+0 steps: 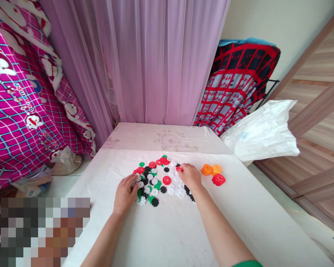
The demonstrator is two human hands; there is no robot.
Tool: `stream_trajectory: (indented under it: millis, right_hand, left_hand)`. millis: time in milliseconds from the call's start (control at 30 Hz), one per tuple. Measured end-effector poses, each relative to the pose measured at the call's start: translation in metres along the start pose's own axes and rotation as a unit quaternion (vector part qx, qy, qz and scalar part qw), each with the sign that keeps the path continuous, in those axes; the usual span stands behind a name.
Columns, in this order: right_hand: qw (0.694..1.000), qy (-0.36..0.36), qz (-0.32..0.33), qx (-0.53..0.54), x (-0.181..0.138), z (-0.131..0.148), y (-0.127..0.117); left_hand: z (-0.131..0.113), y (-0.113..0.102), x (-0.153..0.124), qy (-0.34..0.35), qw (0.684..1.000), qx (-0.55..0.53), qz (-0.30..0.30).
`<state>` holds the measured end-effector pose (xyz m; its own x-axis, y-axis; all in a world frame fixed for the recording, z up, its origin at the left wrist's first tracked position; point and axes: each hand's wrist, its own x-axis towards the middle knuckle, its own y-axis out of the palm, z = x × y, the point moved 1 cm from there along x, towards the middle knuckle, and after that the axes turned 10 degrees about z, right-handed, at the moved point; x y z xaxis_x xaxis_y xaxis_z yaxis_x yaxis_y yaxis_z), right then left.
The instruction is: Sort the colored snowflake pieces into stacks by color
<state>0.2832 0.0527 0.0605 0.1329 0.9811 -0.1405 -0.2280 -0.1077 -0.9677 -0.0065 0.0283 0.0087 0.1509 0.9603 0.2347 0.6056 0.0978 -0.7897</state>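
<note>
A loose pile of notched plastic snowflake discs, white, black, green and red, lies mid-table. My left hand [125, 191] rests at the pile's left edge, thumb apart from the fingers, over white discs [141, 184]; its fingertips are partly hidden among them. At the pile's right side, my right hand [191, 176] has its fingers closed on a red snowflake disc [179, 168]. Black discs [187, 191] lie beneath that wrist. Between the hands are a single red disc [167, 180] and a black disc [163, 190].
Right of my right arm sit stacked orange discs [207, 170], yellow-orange discs [217, 169] and red discs [218, 180]. A pale cloth covers the table [167, 233]. A white plastic bag [264, 129] stands by its right edge; a purple curtain [161, 63] hangs behind.
</note>
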Motion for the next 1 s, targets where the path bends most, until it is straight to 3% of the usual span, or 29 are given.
stream_trajectory:
  millis: [133,500,767,1000]
  right_hand:
    - [0.999,-0.007,0.039,-0.02,0.013,-0.006,-0.004]
    - [0.997,-0.031,0.05,-0.054,0.02,0.002,-0.006]
    - [0.997,-0.021,0.038,0.059,0.018,-0.004,-0.001]
    - [0.985,-0.14,0.033,0.098,-0.009,0.023,0.008]
  left_hand:
    - [0.001,0.0,0.0,-0.001,1.0,-0.002,0.005]
    - [0.003,0.001,0.0,-0.001,1.0,0.003,0.001]
    - [0.004,0.002,0.001,0.001,1.0,-0.015,-0.008]
    - [0.009,0.001,-0.001,-0.062,0.991,-0.1,-0.066]
